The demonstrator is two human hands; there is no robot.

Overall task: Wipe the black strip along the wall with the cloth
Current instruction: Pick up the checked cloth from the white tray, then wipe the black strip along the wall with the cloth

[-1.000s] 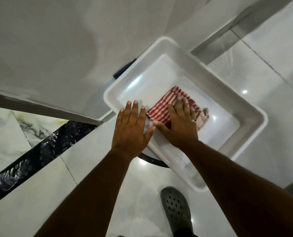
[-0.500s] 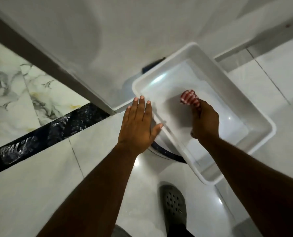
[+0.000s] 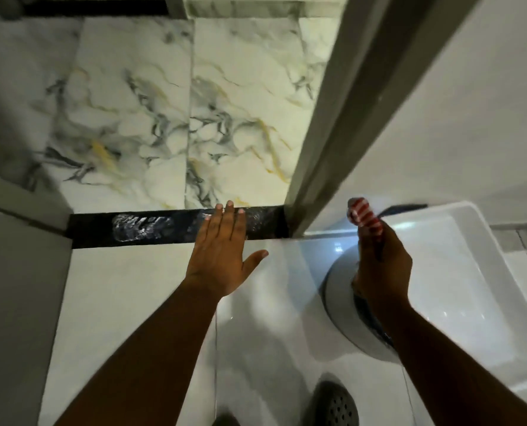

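Head view gives us the marbled wall (image 3: 139,118), with the black strip (image 3: 145,227) running along its bottom edge, where it meets the white floor. Our left hand (image 3: 222,256) lies flat and spread, fingertips on the strip. Our right hand (image 3: 382,265) is fisted around the red-striped cloth (image 3: 363,215), above the white tub's (image 3: 483,241) left corner.
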